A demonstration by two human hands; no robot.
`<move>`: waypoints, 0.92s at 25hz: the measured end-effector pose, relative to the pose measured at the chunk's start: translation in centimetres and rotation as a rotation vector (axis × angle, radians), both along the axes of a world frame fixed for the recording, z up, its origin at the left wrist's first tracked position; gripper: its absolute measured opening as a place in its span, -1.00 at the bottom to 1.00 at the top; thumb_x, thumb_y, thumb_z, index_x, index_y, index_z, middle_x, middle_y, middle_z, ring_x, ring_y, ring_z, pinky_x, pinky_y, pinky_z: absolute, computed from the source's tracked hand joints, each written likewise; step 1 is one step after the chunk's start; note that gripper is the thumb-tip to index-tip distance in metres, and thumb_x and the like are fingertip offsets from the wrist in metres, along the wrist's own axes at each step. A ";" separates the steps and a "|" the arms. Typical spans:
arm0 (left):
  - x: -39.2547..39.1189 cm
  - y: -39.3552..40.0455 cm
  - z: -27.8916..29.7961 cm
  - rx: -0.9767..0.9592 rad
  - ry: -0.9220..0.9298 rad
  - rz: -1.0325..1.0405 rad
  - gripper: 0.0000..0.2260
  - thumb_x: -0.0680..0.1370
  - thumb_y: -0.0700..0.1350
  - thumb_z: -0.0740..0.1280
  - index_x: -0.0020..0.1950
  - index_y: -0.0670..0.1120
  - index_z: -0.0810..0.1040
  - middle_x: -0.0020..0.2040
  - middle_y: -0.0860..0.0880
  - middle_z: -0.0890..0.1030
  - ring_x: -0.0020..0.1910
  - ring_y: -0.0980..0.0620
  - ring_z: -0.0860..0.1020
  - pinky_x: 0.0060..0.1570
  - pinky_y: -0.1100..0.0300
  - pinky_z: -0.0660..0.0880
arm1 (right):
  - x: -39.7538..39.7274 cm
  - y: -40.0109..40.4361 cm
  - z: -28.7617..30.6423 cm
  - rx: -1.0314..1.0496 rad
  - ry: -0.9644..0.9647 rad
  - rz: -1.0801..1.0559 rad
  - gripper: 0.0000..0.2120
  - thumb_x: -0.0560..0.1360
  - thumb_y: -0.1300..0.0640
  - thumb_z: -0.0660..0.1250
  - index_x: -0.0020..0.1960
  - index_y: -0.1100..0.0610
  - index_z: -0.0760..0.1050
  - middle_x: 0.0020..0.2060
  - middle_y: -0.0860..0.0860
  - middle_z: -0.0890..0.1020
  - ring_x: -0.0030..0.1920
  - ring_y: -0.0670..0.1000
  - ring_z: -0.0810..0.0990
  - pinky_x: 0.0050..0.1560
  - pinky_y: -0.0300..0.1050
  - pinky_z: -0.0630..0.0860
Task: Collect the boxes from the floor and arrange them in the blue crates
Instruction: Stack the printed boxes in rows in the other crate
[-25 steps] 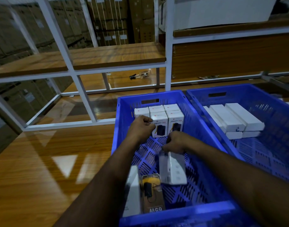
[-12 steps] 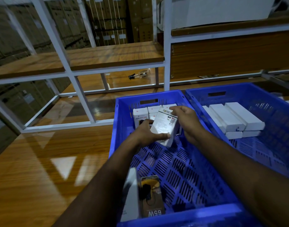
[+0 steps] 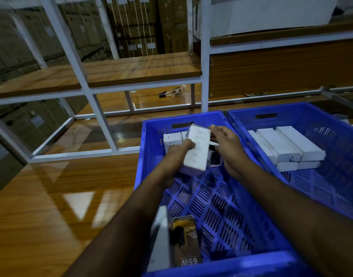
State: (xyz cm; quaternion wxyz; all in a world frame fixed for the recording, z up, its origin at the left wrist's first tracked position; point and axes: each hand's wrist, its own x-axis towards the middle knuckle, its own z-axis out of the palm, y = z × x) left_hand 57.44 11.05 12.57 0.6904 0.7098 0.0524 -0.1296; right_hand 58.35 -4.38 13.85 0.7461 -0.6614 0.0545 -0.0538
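Nearby, "65W" pack, "HALLEY 20K" box.

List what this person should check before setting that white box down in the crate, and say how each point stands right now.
1. Grip: left hand holds the white box: ok.
2. Right hand free to guide: near the box's far end, contact unclear: cannot tell.
3. Row to join: upright boxes stand at the far wall of the left crate: ok.
4. Free slot beside them: hidden behind the held box: cannot tell.
5. Box aligned with the row: tilted: not ok.
6. Crate floor bare in the middle: ok.
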 end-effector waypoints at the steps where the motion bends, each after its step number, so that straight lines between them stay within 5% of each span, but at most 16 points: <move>1: -0.2 0.0 0.2 -0.073 0.044 0.004 -0.68 0.56 0.09 0.23 0.18 -0.04 0.60 0.07 -0.11 0.72 0.09 -0.15 0.66 0.16 -0.06 0.51 | 0.0 0.0 0.1 0.004 0.001 -0.003 -0.78 0.63 0.01 0.23 0.10 0.11 0.56 0.04 0.04 0.67 0.06 0.00 0.64 -0.06 -0.10 0.60; 4: -0.2 0.4 0.6 -0.256 0.151 -0.031 -0.61 0.59 0.11 0.16 0.27 -0.07 0.56 0.07 -0.16 0.70 0.04 -0.17 0.62 0.07 -0.05 0.49 | 0.0 0.2 -0.1 0.003 0.034 0.058 -0.72 0.63 -0.01 0.22 0.24 0.11 0.51 0.12 0.04 0.63 0.10 0.01 0.61 -0.09 -0.14 0.55; 9: -0.6 0.7 1.1 -0.428 0.273 -0.161 -0.49 0.60 0.15 0.17 0.42 -0.13 0.49 0.30 -0.31 0.58 0.27 -0.34 0.54 0.14 -0.28 0.56 | -0.7 0.1 0.6 0.191 0.139 0.179 -0.63 0.56 -0.08 0.34 0.28 0.09 0.50 0.08 0.10 0.68 -0.11 0.02 0.67 -0.38 -0.19 0.57; 13: -0.6 0.8 1.4 -0.315 0.226 -0.145 -0.48 0.53 0.25 0.32 0.32 -0.08 0.59 0.23 -0.19 0.66 0.22 -0.19 0.62 0.14 -0.21 0.59 | -0.3 -0.1 0.3 0.190 0.089 0.014 -0.56 0.46 0.01 0.48 0.27 0.13 0.47 0.07 0.07 0.67 -0.13 0.00 0.68 -0.37 -0.18 0.56; 18: -0.5 0.7 1.0 -0.205 0.195 -0.028 -0.68 0.51 0.06 0.45 0.21 -0.04 0.61 0.06 -0.08 0.72 0.08 -0.05 0.67 0.17 -0.12 0.59 | -0.1 -0.3 0.2 0.186 0.076 -0.005 -0.61 0.47 0.03 0.48 0.20 0.17 0.48 0.03 0.11 0.69 -0.09 0.06 0.70 -0.27 -0.08 0.59; 23: -0.1 0.5 0.8 -0.220 0.180 0.106 -0.63 0.64 0.09 0.27 0.31 -0.13 0.59 -0.06 -0.12 0.70 -0.22 -0.04 0.66 -0.30 0.07 0.65 | -0.3 -0.1 0.6 0.178 0.042 0.033 -0.63 0.59 -0.07 0.29 0.20 0.22 0.50 0.07 0.11 0.67 0.08 0.06 0.64 -0.03 -0.06 0.59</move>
